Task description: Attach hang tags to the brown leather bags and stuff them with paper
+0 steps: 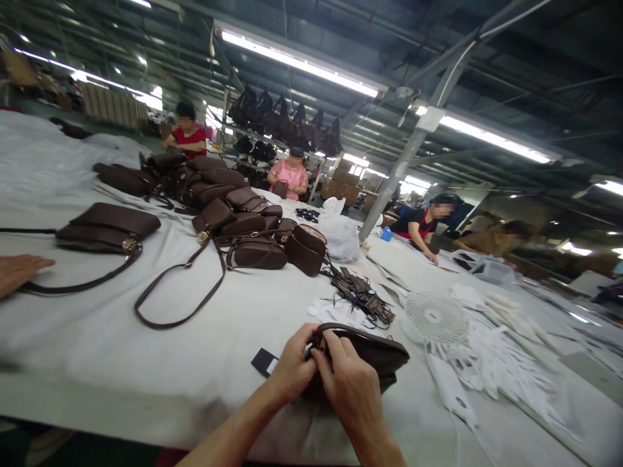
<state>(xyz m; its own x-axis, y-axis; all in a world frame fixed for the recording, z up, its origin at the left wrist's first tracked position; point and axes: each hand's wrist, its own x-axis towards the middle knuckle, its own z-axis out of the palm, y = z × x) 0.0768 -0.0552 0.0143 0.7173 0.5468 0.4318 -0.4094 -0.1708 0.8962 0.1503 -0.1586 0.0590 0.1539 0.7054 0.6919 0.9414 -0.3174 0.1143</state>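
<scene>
left hand (296, 362) and right hand (354, 376) pinch dark brown handbag (377, 353) narrowly at one end; if left hand slips, could crease black tag (263, 361) beside it.

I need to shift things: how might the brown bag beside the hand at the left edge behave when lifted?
The bag might sag, its body looking soft. Its strap would likely dangle, as it curves loosely on the cloth. It seems unlikely to roll, lying fairly flat.

dark bag (377, 347) partly hidden by fingers (335, 344), another person's hand (19, 271) cut off
</scene>
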